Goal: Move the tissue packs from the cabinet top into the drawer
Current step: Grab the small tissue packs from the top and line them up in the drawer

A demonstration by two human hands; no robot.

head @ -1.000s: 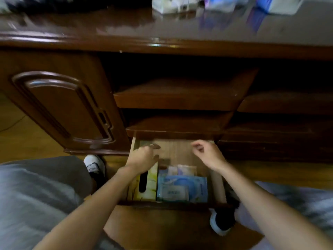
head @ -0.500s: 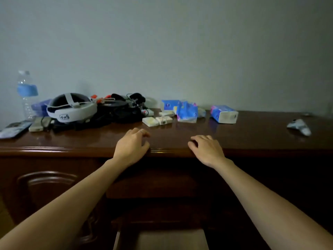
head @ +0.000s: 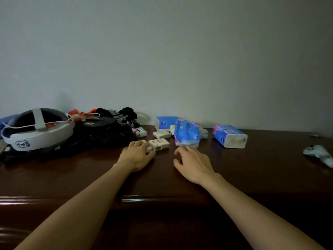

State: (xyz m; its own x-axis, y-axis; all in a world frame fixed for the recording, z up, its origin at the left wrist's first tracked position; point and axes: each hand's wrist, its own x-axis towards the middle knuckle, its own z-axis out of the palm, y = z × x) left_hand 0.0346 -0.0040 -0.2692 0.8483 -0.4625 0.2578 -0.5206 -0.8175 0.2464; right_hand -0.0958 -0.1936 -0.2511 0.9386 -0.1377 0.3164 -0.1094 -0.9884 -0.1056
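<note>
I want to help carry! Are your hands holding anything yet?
Left hand rests on the small cream tissue pack's left end, not lifting it. Right hand is open, empty.

We are reading very little here. To the far left of our left hand (head: 136,156), the white headset (head: 38,130) is showing a small framed mark on its front band that seems to be reading "fat8" or similar; we are not making it out for sure. The small cream tissue pack (head: 159,144) our left fingers are touching is carrying a dark square code and faint print, too small for us to read. The blue tissue packs (head: 187,135) beyond our right hand (head: 193,164) are showing round logos, unreadable.
</note>
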